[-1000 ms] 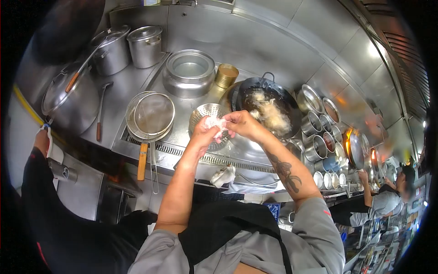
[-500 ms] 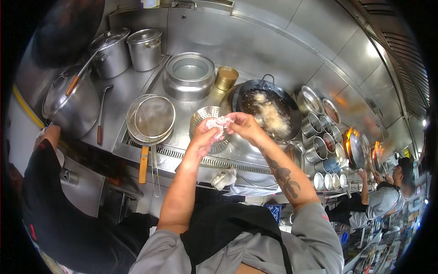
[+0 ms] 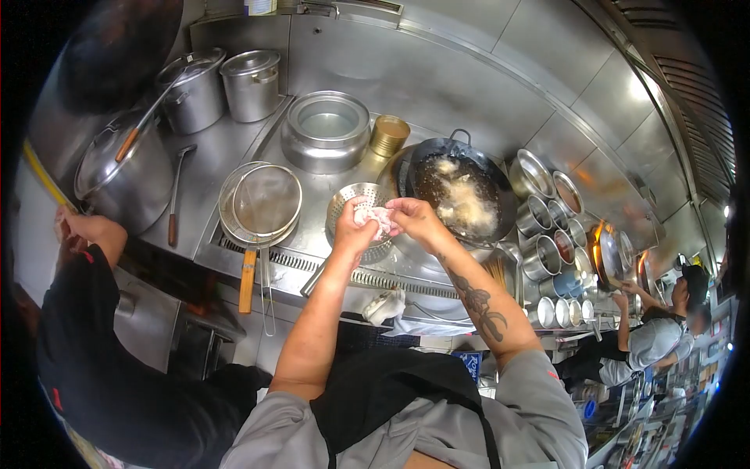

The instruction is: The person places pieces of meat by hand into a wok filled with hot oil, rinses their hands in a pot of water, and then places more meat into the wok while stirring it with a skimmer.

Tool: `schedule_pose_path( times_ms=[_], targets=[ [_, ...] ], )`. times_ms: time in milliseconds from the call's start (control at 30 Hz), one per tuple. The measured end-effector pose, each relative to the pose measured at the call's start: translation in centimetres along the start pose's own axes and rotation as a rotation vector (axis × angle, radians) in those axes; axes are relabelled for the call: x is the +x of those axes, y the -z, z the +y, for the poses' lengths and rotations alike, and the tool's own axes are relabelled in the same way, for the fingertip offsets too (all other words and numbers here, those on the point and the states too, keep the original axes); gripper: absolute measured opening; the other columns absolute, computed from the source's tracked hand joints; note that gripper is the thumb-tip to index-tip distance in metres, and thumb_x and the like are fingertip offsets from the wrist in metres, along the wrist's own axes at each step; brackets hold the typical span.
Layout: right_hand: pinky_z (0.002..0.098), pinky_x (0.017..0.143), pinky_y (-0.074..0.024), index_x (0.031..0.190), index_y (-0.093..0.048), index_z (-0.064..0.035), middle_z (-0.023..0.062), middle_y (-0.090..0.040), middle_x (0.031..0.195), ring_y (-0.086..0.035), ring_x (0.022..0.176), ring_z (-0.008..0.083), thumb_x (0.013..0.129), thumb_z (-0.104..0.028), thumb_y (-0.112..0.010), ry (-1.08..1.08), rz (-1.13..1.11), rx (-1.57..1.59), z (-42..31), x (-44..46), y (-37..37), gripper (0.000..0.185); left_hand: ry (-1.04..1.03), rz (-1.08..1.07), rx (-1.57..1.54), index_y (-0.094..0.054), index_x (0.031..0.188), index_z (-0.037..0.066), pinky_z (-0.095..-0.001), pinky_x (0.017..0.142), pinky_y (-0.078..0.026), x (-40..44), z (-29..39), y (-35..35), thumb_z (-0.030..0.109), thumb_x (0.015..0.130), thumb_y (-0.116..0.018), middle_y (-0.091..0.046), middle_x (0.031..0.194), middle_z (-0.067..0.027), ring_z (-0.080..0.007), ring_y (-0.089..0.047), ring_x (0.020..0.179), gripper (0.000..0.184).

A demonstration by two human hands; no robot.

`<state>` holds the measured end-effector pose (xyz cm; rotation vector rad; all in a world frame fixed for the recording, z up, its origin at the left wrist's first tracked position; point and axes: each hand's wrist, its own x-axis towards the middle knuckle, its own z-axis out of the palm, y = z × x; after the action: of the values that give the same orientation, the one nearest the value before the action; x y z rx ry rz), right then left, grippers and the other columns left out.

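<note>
My left hand (image 3: 350, 231) is closed around a pale pink-white, coated-looking piece of raw food (image 3: 376, 218), probably meat. My right hand (image 3: 417, 220) pinches the right edge of the same piece between thumb and fingers. Both hands hover over a perforated metal strainer ladle (image 3: 361, 193), which they partly hide. Just to the right is a black wok (image 3: 504, 187) of dark oil, where pale battered pieces (image 3: 466, 205) bubble.
Wire-mesh strainers (image 3: 267, 205) lie left of my hands. Behind them stand a wide metal pot (image 3: 324, 148) and a gold tin (image 3: 389, 136). Metal containers (image 3: 541, 258) crowd the right, near flames. A co-worker's arm (image 3: 90, 293) reaches in at left; people work at far right.
My fingers have shifted slightly on the pale piece, which now sits a little lower and more bunched. The co-worker's hand at left has come further into view.
</note>
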<state>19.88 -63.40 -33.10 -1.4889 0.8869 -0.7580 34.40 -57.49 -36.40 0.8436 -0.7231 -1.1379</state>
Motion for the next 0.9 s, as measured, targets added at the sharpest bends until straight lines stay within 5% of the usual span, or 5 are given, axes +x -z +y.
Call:
schedule_pose_path(
  times_ms=[233, 533, 767, 900],
  targets=[
    [0.0248, 0.063, -0.0544, 0.106, -0.061, 0.0054, 0.0082, -0.065, 0.091, -0.062, 0.074, 0.0107, 0.089, -0.008, -0.059, -0.011, -0.107, -0.205, -2.0, -0.6, -0.7, 0.022, 0.001, -0.070, 0.103, -0.052, 0.107, -0.002, -0.0246, 0.065, -0.054, -0.2, 0.4, 0.3, -0.008, 0.081, -0.049, -0.064, 0.094, -0.0113, -0.0143, -0.064, 0.079, 0.027],
    [0.0265, 0.067, -0.0533, 0.113, -0.056, 0.0069, 0.0077, -0.064, 0.094, -0.061, 0.081, 0.0107, 0.087, -0.002, -0.053, -0.098, -0.073, 0.272, -0.7, -0.1, -0.7, 0.028, 0.037, -0.104, -0.119, -0.055, 0.113, -0.004, -0.0248, 0.072, -0.053, 0.4, -1.0, 1.4, -0.005, 0.083, -0.047, -0.065, 0.101, -0.0108, -0.0148, -0.065, 0.085, 0.031],
    [0.0230, 0.067, -0.0474, 0.121, -0.053, 0.0076, 0.0072, -0.065, 0.097, -0.057, 0.077, 0.0096, 0.083, 0.003, -0.055, 0.317, -0.100, -0.163, 1.5, 0.8, -0.9, 0.038, 0.165, -0.106, -0.158, -0.049, 0.117, 0.001, -0.0292, 0.063, -0.055, 0.1, 0.0, 1.5, 0.000, 0.087, -0.048, -0.063, 0.102, -0.0124, -0.0183, -0.065, 0.082, 0.029],
    [0.0239, 0.068, -0.0499, 0.116, -0.057, 0.0043, 0.0057, -0.064, 0.087, -0.059, 0.071, 0.0105, 0.086, 0.005, -0.051, 0.012, -0.018, 0.023, -1.5, 0.2, -0.9, 0.030, 0.196, -0.128, -0.336, -0.046, 0.117, 0.003, -0.0285, 0.059, -0.055, 0.4, 0.4, 1.9, 0.006, 0.091, -0.047, -0.064, 0.099, -0.0126, -0.0179, -0.065, 0.076, 0.026]
  ],
)
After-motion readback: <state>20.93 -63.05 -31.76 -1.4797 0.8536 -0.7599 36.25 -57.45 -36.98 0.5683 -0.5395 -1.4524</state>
